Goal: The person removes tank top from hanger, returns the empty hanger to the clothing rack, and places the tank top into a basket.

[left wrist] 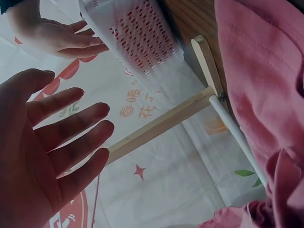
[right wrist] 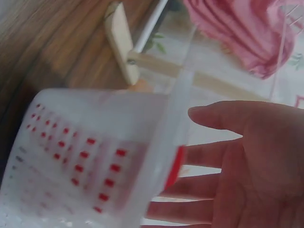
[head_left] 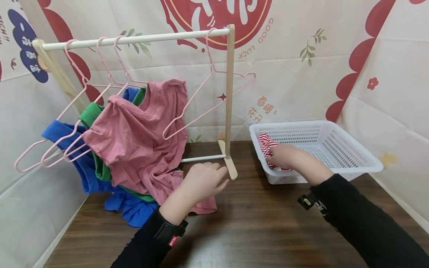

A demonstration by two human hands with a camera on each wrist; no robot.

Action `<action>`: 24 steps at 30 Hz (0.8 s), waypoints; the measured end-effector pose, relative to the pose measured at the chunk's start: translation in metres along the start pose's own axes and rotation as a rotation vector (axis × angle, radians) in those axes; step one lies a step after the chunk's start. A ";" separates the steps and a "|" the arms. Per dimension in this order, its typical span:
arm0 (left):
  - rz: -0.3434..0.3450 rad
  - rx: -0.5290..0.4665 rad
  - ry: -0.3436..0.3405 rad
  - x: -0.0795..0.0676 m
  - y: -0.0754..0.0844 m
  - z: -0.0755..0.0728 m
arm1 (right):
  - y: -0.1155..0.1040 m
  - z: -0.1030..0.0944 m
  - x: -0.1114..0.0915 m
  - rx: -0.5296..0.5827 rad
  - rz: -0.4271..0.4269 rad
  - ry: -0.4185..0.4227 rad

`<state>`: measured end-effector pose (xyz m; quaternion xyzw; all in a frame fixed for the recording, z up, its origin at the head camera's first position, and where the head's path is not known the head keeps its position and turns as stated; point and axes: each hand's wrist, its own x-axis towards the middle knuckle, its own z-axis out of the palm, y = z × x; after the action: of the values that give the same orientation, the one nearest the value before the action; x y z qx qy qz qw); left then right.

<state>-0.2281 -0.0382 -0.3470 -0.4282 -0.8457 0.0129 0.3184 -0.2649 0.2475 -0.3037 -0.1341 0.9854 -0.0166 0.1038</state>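
A red-and-white striped cloth (head_left: 264, 143) lies in the left end of the white plastic basket (head_left: 363, 162). My right hand (head_left: 285, 154) reaches over the basket's near side and touches the cloth. In the right wrist view the fingers (right wrist: 199, 186) are extended and spread past the rim, their tips partly hidden by it. My left hand (head_left: 206, 178) hovers over the table, in front of the clothes rack's right post (head_left: 229, 96). Its fingers (left wrist: 80, 123) are spread and loosely bent, holding nothing. Beside it hangs a pink shirt (head_left: 140, 137) on a pink hanger.
Blue (head_left: 88, 175) and green (head_left: 93, 113) garments hang behind the pink shirt, with fabric trailing onto the wooden table (head_left: 254, 230). A bare pink hanger (head_left: 212, 67) hangs at the right end of the rack's white rail (head_left: 161, 37). A printed cloth backdrop (head_left: 288, 85) stands behind.
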 end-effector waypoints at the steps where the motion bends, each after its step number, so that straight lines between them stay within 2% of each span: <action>1: 0.003 0.001 0.009 -0.002 -0.001 -0.001 | -0.003 -0.001 -0.003 0.007 0.000 0.018; 10: -0.006 -0.002 0.069 -0.019 -0.009 -0.018 | -0.030 -0.002 -0.022 -0.040 0.016 0.156; 18: -0.005 -0.020 0.174 -0.030 -0.016 -0.034 | -0.046 -0.004 -0.037 -0.048 -0.009 0.280; 24: -0.078 -0.016 0.262 -0.034 -0.033 -0.055 | -0.055 -0.006 -0.043 -0.034 -0.048 0.381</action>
<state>-0.2073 -0.0980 -0.3116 -0.3957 -0.8129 -0.0622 0.4229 -0.2115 0.2063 -0.2860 -0.1536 0.9839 -0.0277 -0.0872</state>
